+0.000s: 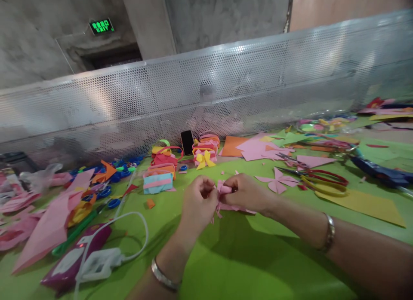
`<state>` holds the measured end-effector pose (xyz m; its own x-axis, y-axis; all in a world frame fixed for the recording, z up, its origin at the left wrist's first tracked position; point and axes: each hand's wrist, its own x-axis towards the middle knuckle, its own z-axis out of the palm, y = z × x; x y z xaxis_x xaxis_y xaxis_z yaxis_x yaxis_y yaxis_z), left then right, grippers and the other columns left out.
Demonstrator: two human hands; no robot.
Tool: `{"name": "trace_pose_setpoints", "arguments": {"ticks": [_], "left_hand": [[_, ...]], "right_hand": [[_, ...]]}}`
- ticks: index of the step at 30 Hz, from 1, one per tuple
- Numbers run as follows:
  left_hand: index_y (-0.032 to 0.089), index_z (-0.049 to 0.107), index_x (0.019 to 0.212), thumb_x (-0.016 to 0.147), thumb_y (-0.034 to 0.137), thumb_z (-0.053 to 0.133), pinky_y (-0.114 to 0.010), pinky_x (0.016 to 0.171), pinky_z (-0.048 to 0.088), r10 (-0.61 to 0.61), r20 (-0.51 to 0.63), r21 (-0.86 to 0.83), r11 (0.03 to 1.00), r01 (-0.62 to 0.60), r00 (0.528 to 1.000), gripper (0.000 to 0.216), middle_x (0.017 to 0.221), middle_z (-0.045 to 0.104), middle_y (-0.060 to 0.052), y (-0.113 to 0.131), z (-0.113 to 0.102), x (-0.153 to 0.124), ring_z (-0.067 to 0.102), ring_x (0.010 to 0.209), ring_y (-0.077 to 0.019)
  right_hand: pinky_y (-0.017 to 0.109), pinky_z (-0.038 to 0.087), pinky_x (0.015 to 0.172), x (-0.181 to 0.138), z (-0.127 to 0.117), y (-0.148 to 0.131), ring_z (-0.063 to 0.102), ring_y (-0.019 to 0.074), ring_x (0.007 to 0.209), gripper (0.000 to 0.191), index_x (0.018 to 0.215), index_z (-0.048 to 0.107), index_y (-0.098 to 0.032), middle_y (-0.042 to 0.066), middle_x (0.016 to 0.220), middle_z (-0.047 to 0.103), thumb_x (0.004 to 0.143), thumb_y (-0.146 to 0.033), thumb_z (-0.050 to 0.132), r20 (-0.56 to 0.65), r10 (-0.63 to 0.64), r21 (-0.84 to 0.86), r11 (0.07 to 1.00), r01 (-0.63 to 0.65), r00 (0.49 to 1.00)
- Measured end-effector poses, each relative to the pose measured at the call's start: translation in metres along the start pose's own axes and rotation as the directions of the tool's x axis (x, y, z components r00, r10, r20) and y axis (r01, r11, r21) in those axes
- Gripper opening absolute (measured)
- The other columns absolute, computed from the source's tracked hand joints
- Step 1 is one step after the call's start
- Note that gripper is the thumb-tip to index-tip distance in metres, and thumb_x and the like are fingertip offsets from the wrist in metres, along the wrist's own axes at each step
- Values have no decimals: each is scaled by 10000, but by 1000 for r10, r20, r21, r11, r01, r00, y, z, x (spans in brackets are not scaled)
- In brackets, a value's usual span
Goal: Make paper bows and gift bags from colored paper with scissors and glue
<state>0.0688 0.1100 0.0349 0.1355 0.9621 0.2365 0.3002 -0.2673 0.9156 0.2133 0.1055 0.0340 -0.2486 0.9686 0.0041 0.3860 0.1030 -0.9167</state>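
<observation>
Your left hand (pixel 199 205) and right hand (pixel 243 192) pinch a pink piece (pixel 225 189) above the green desk (pixel 219 265); yellow-handled scissors (pixel 306 181) lie toward its right edge, a phone (pixel 187 142) stands near the far edge, a white cable (pixel 146 226) curls toward the left.

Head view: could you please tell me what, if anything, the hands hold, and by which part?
A pink paper piece, held at its left side by the left hand and its right by the right hand.

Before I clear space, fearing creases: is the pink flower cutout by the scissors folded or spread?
Spread: the pink flower cutout shows petals fanned outward.
</observation>
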Motion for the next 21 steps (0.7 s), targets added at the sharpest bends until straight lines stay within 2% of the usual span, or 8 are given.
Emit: {"name": "trace_pose_setpoints", "arguments": {"ticks": [5, 9, 11, 13, 18, 21], "left_hand": [[176, 548, 703, 668, 124, 568, -239, 539, 429, -133, 34, -101, 986, 136, 991, 66, 546, 573, 42, 7, 0, 0, 532, 496, -106], [166, 586, 800, 749, 197, 528, -241, 601, 434, -138, 16, -129, 982, 139, 990, 83, 589, 591, 24, 12, -5, 0, 563, 587, -113], [169, 560, 898, 711, 175, 579, -236, 584, 432, -142, 50, -155, 977, 149, 989, 188, 636, 598, 26, 12, -7, -1, 563, 602, -114], [174, 518, 980, 645, 83, 603, -231, 557, 428, -149, 96, -155, 975, 162, 984, 358, 659, 594, 34, 11, -8, -1, 558, 596, -114], [163, 480, 1029, 626, -21, 542, -246, 603, 449, -116, 100, -107, 986, 127, 988, 447, 667, 583, 33, 5, -5, 1, 569, 637, -122], [166, 466, 1043, 620, -36, 544, -251, 605, 452, -128, 87, -75, 988, 135, 988, 475, 681, 579, 35, 4, -4, 2, 567, 641, -124]], "right_hand": [[198, 182, 376, 1, 1, 1, 296, 52, 393, 113, 482, 472, -177, -86, 395, 340, 587, -186, 513, -36, 0, 43, 999, 1, 999], [207, 216, 427, 3, 2, 4, 307, 60, 453, 96, 490, 481, -172, -74, 452, 366, 581, -197, 498, -65, -56, 117, 991, 63, 996], [213, 222, 449, 5, 1, 6, 304, 63, 472, 119, 478, 454, -177, -74, 467, 356, 582, -211, 501, -77, -72, 153, 985, 83, 994], [221, 215, 456, 6, 1, 8, 296, 66, 476, 142, 471, 430, -182, -74, 469, 345, 588, -221, 501, -79, -75, 160, 983, 87, 994], [232, 196, 450, 6, -1, 8, 283, 71, 470, 164, 488, 420, -190, -77, 470, 334, 615, -237, 511, -55, -74, 35, 997, 76, 996], [227, 208, 453, 5, -1, 6, 302, 75, 477, 184, 491, 410, -193, -78, 478, 333, 620, -246, 530, -92, -92, -85, 993, 84, 991]]}}
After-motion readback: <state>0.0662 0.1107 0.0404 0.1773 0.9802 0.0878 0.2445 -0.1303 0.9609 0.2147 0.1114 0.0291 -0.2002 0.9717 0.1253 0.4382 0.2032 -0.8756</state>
